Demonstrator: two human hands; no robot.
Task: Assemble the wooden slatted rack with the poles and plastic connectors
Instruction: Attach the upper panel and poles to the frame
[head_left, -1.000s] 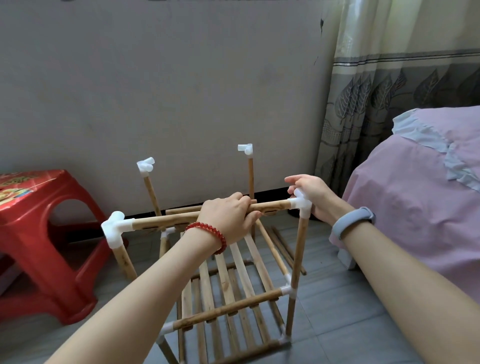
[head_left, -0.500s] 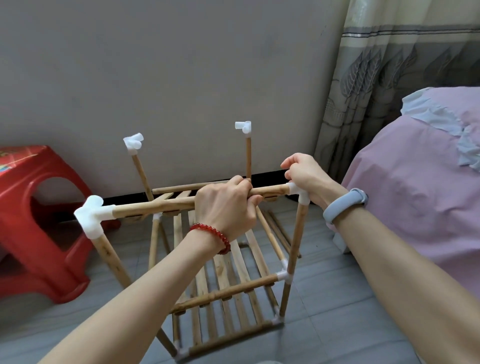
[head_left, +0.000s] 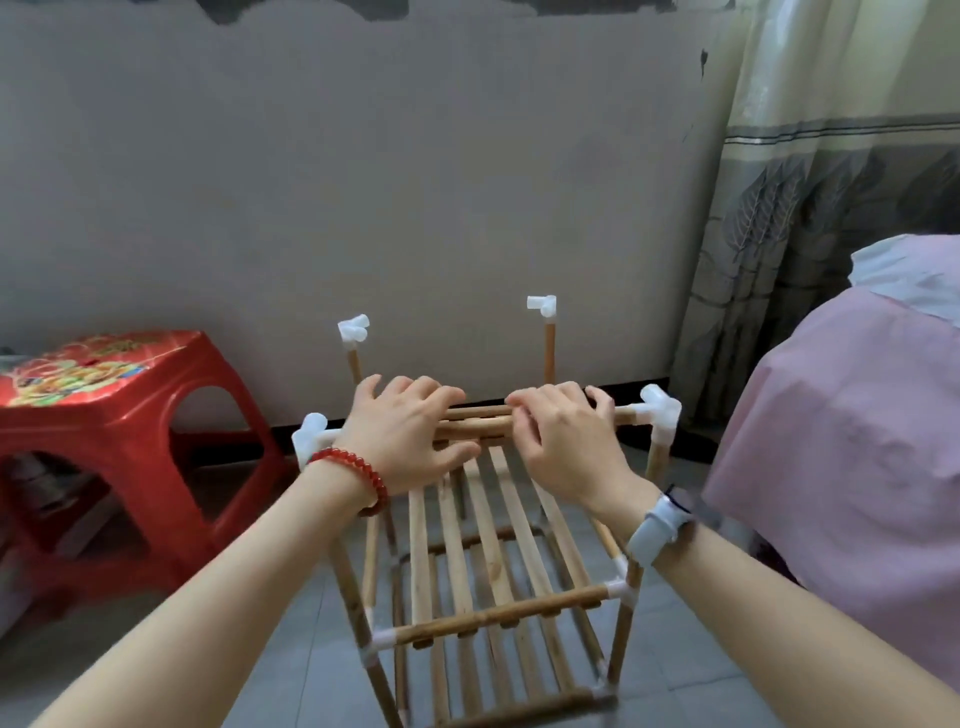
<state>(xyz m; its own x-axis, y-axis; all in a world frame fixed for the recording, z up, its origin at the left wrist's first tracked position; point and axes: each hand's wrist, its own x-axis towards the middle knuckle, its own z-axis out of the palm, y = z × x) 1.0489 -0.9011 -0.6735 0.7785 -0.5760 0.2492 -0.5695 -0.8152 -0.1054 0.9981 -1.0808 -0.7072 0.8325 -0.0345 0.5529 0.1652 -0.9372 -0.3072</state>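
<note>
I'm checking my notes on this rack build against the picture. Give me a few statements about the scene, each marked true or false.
1. Both hands lie on the top front pole. True: the left hand and right hand are side by side on it.
2. A blue stool stands at the left. False: the stool is red.
3. The two rear poles carry white connectors on top. True: rear left connector, rear right connector.
4. The left wrist wears a grey band. False: it wears a red bead bracelet.
</note>
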